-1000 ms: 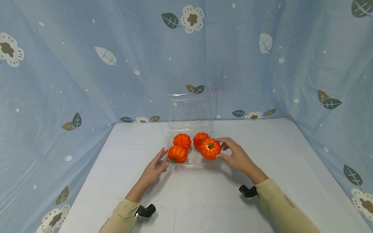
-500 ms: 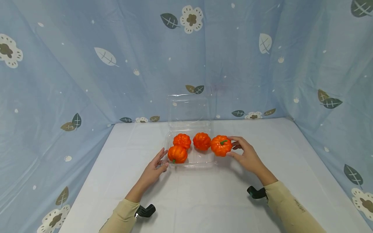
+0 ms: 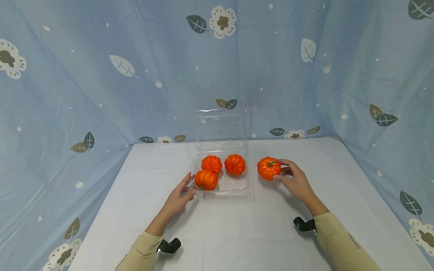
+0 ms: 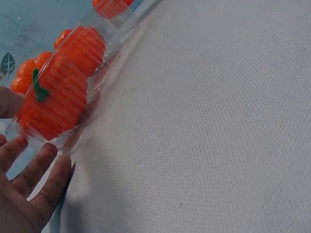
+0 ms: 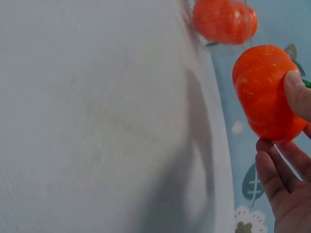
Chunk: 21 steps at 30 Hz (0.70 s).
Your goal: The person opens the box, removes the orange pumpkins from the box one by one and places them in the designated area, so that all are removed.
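Observation:
An orange toy pumpkin (image 3: 269, 168) with a green stem is held in my right hand (image 3: 298, 183), to the right of a clear plastic clamshell box (image 3: 234, 184). The right wrist view shows the thumb on one side of this pumpkin (image 5: 267, 92) and fingertips under its other side. It is off the table. My left hand (image 3: 177, 197) touches the box's near left corner with fingers spread and fairly straight. In the box sit a front left pumpkin (image 3: 206, 180), a back left pumpkin (image 3: 211, 164) and a right one (image 3: 235, 164). The near right part of the box holds nothing.
The box's clear lid (image 3: 220, 130) stands raised at the back. A white cloth covers the table (image 3: 223, 229). Blue patterned curtain fabric (image 3: 264, 67) hangs behind and along both sides. Black wrist cameras sit on both forearms.
My right hand has carried its pumpkin out of the box's right side and farther right, past the rim. The left hand and the other pumpkins have stayed nearly in place.

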Motion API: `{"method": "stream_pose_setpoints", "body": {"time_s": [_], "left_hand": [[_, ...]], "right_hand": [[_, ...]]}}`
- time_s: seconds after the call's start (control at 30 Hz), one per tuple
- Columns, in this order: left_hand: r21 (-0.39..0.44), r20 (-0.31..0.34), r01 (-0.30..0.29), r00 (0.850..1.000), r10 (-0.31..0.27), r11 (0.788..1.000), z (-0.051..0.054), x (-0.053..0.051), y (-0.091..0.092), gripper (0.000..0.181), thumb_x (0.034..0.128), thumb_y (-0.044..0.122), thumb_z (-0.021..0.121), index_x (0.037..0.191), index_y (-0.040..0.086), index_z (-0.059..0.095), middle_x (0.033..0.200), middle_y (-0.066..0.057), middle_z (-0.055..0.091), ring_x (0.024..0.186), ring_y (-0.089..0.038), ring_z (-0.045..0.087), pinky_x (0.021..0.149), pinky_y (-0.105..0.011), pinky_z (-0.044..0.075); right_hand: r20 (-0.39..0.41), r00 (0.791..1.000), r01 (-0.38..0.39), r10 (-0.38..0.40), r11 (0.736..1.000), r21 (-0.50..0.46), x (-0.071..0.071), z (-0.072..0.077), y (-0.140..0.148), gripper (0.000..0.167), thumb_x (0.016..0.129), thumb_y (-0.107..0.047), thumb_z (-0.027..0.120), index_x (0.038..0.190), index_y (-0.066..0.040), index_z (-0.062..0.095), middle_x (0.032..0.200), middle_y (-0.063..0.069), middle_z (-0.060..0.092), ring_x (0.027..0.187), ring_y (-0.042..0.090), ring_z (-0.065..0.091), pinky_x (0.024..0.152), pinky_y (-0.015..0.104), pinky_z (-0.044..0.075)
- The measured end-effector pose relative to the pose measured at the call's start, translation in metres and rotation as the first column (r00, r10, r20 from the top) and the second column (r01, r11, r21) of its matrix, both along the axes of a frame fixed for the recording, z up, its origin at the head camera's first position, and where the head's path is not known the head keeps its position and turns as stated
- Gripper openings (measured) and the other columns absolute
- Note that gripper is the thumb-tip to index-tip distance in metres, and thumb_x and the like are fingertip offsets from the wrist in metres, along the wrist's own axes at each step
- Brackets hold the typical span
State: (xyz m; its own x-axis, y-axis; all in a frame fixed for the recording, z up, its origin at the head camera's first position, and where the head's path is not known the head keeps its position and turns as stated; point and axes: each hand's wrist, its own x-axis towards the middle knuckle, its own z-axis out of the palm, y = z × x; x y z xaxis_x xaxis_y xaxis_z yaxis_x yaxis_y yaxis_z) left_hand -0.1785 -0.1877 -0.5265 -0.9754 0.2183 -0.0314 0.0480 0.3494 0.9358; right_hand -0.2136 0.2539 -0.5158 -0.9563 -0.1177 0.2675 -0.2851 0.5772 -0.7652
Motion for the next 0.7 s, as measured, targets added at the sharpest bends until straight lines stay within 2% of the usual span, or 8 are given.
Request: {"method": "stream_pose_setpoints", "body": {"time_s": [0.1, 0.2, 0.33, 0.43, 0.53, 0.6, 0.7], "left_hand": [[0.003, -0.007, 0.001, 1.0, 0.0, 1.0, 0.001, 0.0, 0.0, 0.075, 0.1014, 0.012, 0.063, 0.163, 0.009, 0.021, 0.163, -0.011, 0.034, 0.131, -0.036, 0.053, 0.086, -0.022, 0.054], [-0.006, -0.004, -0.003, 1.0, 0.003, 1.0, 0.01, 0.005, 0.004, 0.073, 0.1017, 0.008, 0.061, 0.162, 0.006, 0.021, 0.163, -0.014, 0.033, 0.132, -0.039, 0.052, 0.086, -0.023, 0.055], [-0.021, 0.005, -0.005, 1.0, 0.005, 1.0, 0.01, 0.004, 0.004, 0.073, 0.1025, 0.008, 0.06, 0.163, 0.006, 0.019, 0.164, -0.013, 0.032, 0.133, -0.04, 0.051, 0.09, -0.03, 0.056], [-0.018, 0.005, 0.0, 1.0, 0.0, 1.0, 0.0, -0.001, 0.001, 0.074, 0.1025, 0.011, 0.061, 0.163, 0.009, 0.019, 0.164, -0.011, 0.032, 0.134, -0.038, 0.051, 0.092, -0.033, 0.056], [-0.005, 0.003, 0.011, 1.0, -0.011, 1.0, 0.0, -0.001, 0.0, 0.075, 0.1025, 0.012, 0.062, 0.163, 0.009, 0.019, 0.164, -0.011, 0.032, 0.134, -0.038, 0.051, 0.091, -0.031, 0.056], [0.001, 0.001, 0.015, 1.0, -0.015, 1.0, 0.002, 0.0, 0.0, 0.074, 0.1024, 0.013, 0.062, 0.163, 0.009, 0.02, 0.164, -0.011, 0.032, 0.134, -0.037, 0.051, 0.091, -0.028, 0.056], [0.006, -0.001, 0.018, 1.0, -0.018, 1.0, 0.003, 0.001, 0.0, 0.074, 0.1025, 0.013, 0.062, 0.163, 0.009, 0.02, 0.164, -0.01, 0.032, 0.133, -0.036, 0.052, 0.09, -0.026, 0.055]], "right_hand": [[0.022, 0.999, 0.031, -0.031, 0.999, 0.011, -0.001, -0.004, 0.005, 0.064, 0.089, -0.014, 0.08, 0.145, -0.007, 0.05, 0.142, 0.014, 0.055, 0.111, 0.031, 0.063, 0.091, 0.036, 0.056], [0.037, 0.998, 0.049, -0.049, 0.999, 0.017, -0.002, -0.007, 0.01, 0.063, 0.091, -0.016, 0.079, 0.145, -0.006, 0.049, 0.143, 0.017, 0.054, 0.112, 0.034, 0.062, 0.093, 0.041, 0.056], [0.049, 0.996, 0.073, -0.074, 0.997, 0.02, -0.004, -0.012, 0.015, 0.063, 0.092, -0.018, 0.078, 0.145, -0.003, 0.048, 0.144, 0.02, 0.053, 0.114, 0.038, 0.062, 0.096, 0.049, 0.053], [0.052, 0.993, 0.1, -0.102, 0.995, 0.029, -0.006, -0.015, 0.019, 0.064, 0.092, -0.021, 0.078, 0.145, -0.002, 0.047, 0.144, 0.02, 0.053, 0.114, 0.038, 0.062, 0.094, 0.035, 0.055], [0.058, 0.99, 0.129, -0.131, 0.991, 0.037, -0.007, -0.017, 0.021, 0.064, 0.092, -0.024, 0.078, 0.144, -0.002, 0.048, 0.144, 0.02, 0.053, 0.114, 0.036, 0.062, 0.088, 0.018, 0.052], [0.071, 0.988, 0.138, -0.14, 0.99, 0.03, -0.007, -0.019, 0.022, 0.064, 0.093, -0.024, 0.077, 0.144, -0.001, 0.047, 0.143, 0.021, 0.053, 0.114, 0.037, 0.062, 0.087, 0.015, 0.051], [0.098, 0.984, 0.149, -0.15, 0.989, 0.018, -0.008, -0.019, 0.023, 0.064, 0.093, -0.026, 0.076, 0.144, 0.0, 0.046, 0.143, 0.022, 0.053, 0.115, 0.038, 0.061, 0.088, 0.021, 0.053]]}}
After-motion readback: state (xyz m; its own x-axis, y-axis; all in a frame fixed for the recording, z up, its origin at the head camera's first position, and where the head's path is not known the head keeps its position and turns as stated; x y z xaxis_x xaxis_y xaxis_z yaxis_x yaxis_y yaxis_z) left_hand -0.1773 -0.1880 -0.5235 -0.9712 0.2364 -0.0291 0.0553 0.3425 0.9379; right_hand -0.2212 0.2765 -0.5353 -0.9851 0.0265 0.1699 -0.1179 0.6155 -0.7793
